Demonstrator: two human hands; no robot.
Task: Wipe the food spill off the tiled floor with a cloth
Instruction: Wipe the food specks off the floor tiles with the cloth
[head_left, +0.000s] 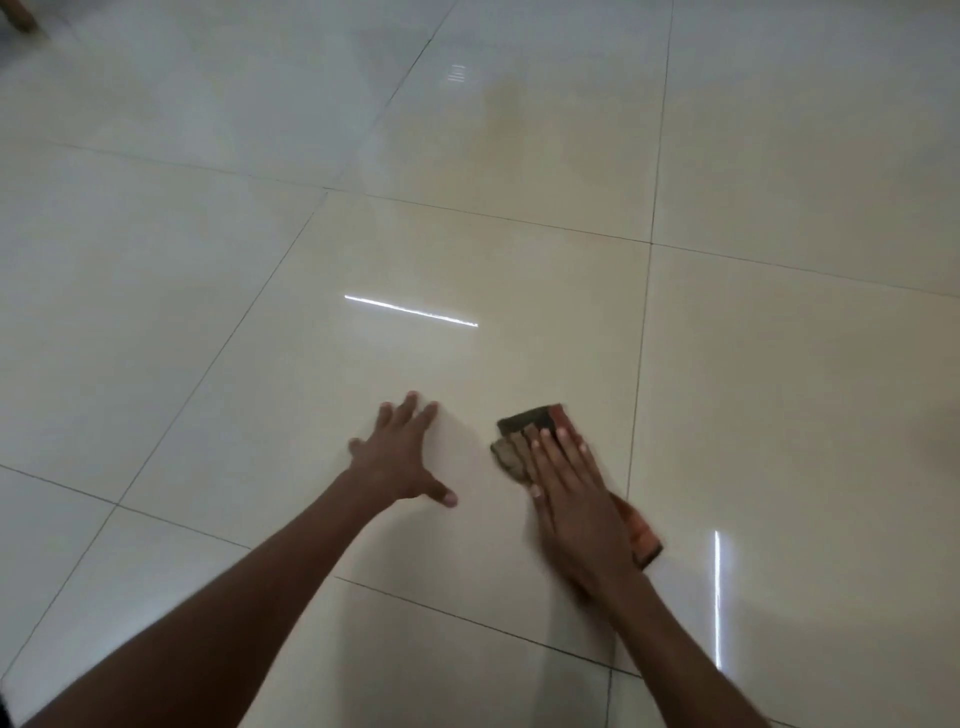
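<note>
Brown and rust-red, the folded cloth (524, 436) lies flat on the floor under the right hand (574, 499), whose fingers are straight and close together, palm pressing down on it. One striped end of the cloth sticks out past the fingertips; an orange corner shows from under the heel of the hand, right at a grout line. The hand and cloth look slightly blurred. The right forearm runs back toward the lower right edge of the view.

Just to the left, apart from the cloth, the left hand (402, 457) rests flat on the bare tile with its fingers spread and the thumb splayed out toward the cloth. It holds nothing. Its forearm stretches back to the lower left corner, nearly straight at the wrist.

Both hands sit on the same large, glossy cream tile of the floor (218, 332), which fills almost the whole view. Thin dark grout lines cross it on a slant. Bright streaks of reflected light lie on the polish, one ahead of the left hand and one upright to the right of the right arm. Farther off, a faint yellowish smear (511, 119) dulls the tile; whether it is spill or reflection I cannot tell. A brown wooden piece (18, 15) shows at the top left corner, too little to identify.
</note>
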